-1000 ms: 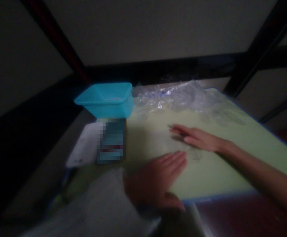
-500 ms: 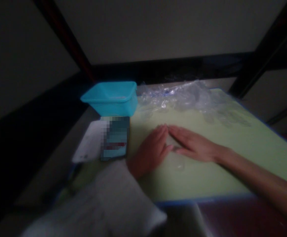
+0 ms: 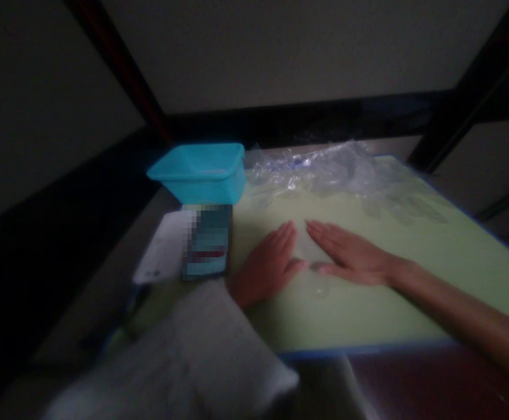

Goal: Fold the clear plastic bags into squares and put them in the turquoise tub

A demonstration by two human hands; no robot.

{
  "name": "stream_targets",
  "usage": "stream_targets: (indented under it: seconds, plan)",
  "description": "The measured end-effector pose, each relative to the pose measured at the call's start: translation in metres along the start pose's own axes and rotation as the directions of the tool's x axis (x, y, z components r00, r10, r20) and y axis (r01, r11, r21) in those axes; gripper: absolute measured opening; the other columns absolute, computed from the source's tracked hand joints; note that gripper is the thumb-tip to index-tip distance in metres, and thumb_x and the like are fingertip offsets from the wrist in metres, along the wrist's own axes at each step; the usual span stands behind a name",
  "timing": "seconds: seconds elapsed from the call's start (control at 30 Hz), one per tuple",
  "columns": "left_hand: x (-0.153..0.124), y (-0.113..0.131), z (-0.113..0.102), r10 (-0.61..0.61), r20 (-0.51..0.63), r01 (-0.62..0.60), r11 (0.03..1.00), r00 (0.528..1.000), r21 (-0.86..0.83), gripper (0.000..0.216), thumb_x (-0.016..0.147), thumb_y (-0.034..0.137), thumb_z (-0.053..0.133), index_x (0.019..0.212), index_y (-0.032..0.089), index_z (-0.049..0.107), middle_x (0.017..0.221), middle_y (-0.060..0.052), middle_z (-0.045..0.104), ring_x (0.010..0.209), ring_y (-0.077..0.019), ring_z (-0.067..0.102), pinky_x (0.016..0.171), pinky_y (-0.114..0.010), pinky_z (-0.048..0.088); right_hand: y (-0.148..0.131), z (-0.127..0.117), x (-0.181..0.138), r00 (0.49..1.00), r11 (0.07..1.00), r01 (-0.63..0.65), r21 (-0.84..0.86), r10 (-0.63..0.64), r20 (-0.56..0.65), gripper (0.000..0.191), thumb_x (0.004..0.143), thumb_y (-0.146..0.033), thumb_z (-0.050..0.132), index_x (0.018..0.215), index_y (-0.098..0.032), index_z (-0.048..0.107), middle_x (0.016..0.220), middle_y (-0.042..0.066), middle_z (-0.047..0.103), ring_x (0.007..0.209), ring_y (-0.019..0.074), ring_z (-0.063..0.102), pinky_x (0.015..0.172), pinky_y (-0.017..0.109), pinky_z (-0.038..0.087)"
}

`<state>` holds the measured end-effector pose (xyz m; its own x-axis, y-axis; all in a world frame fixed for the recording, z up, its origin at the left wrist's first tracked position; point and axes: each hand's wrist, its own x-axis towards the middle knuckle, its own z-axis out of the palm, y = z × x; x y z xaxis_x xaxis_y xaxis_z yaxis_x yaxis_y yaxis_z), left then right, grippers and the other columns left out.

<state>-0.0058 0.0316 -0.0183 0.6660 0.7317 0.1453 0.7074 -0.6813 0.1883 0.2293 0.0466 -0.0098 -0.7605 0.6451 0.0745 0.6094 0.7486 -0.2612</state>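
A small piece of clear plastic (image 3: 319, 287) lies on the yellow-green tabletop (image 3: 368, 315), its outline faint. On its left side, my left hand (image 3: 269, 262) rests low over the table, fingers stretched out and thumb pointing right. My right hand (image 3: 346, 251) lies opposite with fingers extended and thumb apart from them. A narrow gap separates the two hands' fingertips. Both palms face down, and whatever is under them is hidden. Neither hand grips anything that I can see.
A turquoise plastic basin (image 3: 206, 186) stands at the back left. Before it lie a phone-like dark slab (image 3: 210, 242), partly pixelated, and a white sheet-like item (image 3: 163, 248). Crumpled clear plastic (image 3: 346, 169) spreads along the back edge. A grey cloth sleeve (image 3: 219, 344) covers the lower left.
My hands have moved slightly apart: the fingertips were touching or nearly so, and now a gap shows between them. The basin and crumpled plastic stay in place on the table.
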Motion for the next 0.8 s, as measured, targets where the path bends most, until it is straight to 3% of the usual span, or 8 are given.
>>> stream_targets:
  seconds: [0.47,0.8]
  plan:
    - [-0.007,-0.007,-0.007,-0.067,0.048,0.064,0.996,0.997,0.067,0.062,0.095,0.044,0.031,0.14,0.001,0.028,0.152,-0.021,0.022,0.143,-0.0266,0.016,0.116,-0.042,0.021,0.027,-0.007,-0.022,0.997,0.995,-0.083,-0.051,0.083,0.003,0.077,0.092,-0.061,0.03,0.15,-0.015,0.011,0.152,0.015,0.016,0.14,0.0284,0.017,0.113,0.051,0.019]
    - [-0.008,-0.006,-0.009,-0.106,0.069,0.104,0.994,0.992,0.033,0.084,0.084,0.059,0.048,0.141,0.002,0.026,0.152,-0.021,0.019,0.143,-0.0275,0.014,0.116,-0.044,0.02,0.032,-0.005,-0.024,0.998,0.997,-0.061,-0.039,0.061,-0.007,0.091,0.083,-0.068,0.044,0.15,-0.02,0.006,0.153,0.014,0.015,0.139,0.0318,0.02,0.113,0.053,0.016]
